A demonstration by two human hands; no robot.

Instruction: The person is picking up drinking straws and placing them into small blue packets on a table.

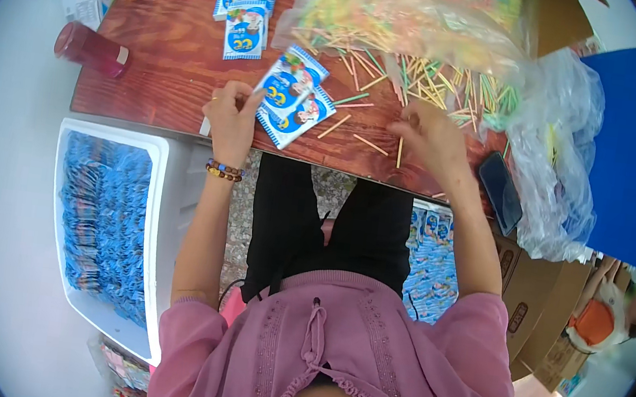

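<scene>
Left hand up at the packets, right hand down by the sticks!
Left fingers bent against the edge of two overlapping blue-and-white packets, gripping or merely touching, impossible to tell; right fingers half-curled, a pale yellow stick just below the fingertips, pinched or not, again impossible to tell. Between the hands, loose sticks scattered across the red-brown surface; beyond, a thick heap by a clear plastic bag full of more. Right of the right hand, a dark phone. Off left, a reddish jar; below it, a white box packed with blue packets!
</scene>
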